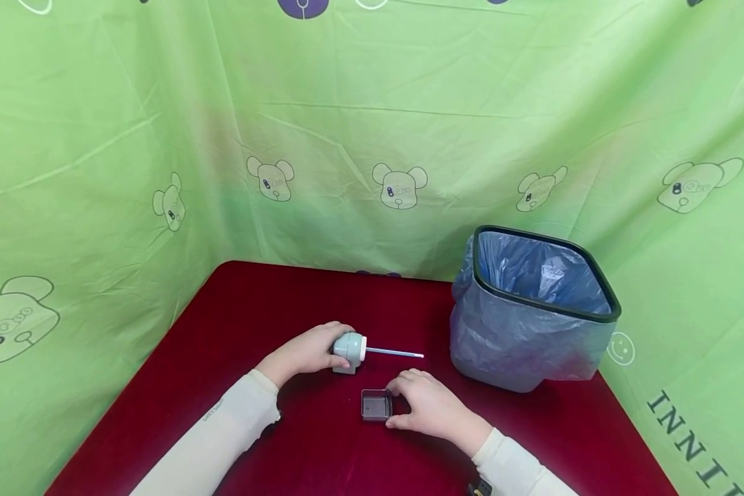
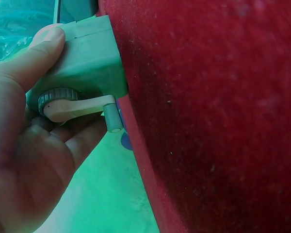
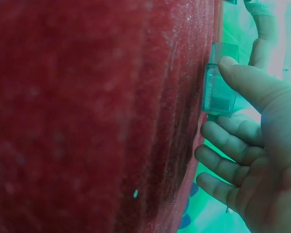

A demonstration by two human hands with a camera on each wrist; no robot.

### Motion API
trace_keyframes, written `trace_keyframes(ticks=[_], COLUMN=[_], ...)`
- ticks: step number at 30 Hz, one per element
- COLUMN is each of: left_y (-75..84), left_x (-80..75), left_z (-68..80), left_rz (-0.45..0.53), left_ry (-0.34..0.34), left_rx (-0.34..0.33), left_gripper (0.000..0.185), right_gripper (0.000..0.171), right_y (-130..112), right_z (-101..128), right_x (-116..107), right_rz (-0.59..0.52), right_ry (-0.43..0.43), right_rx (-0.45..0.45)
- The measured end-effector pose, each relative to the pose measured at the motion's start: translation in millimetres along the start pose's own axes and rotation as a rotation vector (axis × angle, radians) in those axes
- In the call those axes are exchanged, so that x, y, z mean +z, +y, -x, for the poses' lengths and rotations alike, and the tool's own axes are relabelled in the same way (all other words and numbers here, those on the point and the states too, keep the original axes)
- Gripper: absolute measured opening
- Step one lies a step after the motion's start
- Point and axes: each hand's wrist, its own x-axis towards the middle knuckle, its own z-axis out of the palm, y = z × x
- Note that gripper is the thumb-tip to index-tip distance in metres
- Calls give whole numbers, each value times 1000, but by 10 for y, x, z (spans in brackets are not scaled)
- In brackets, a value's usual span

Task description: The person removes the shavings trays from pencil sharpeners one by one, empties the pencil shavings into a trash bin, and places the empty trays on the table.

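A person sits at a dark red table (image 1: 235, 324) with both arms in cream sleeves. The left hand (image 1: 306, 353) grips a small pale green plastic pencil sharpener (image 1: 349, 350) that stands on the table near the middle. In the left wrist view the fingers curl round the sharpener's body, and a cream crank handle (image 2: 80, 107) sticks out from its side. A thin pale blue pencil (image 1: 394, 353) pokes out of the sharpener and points to the right. The right hand (image 1: 430, 406) lies a little nearer and to the right, and it holds a small clear plastic box (image 1: 376, 404) that sits flat on the table. In the right wrist view the thumb presses on one side of the box, and the other fingers are bent loosely beside it. The box is just near the sharpener but not touching it. On the far right of the table stands a grey bin with a black rim and a blue plastic bag inside (image 1: 533, 313). A green cloth with cartoon bear pictures (image 1: 372, 124) hangs behind and around the table.
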Motion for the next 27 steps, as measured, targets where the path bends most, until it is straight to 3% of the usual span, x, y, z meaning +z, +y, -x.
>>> trace_keyframes(ticks=[27], left_y=[26], left_x=[71], left_z=[-23], left_rz=[38], left_ry=[29], left_rx=[-85], left_gripper=[70], right_gripper=[57], right_y=[-38], right_z=[10], right_x=[-29], right_rz=[9], right_ry=[2], right_rx=[1])
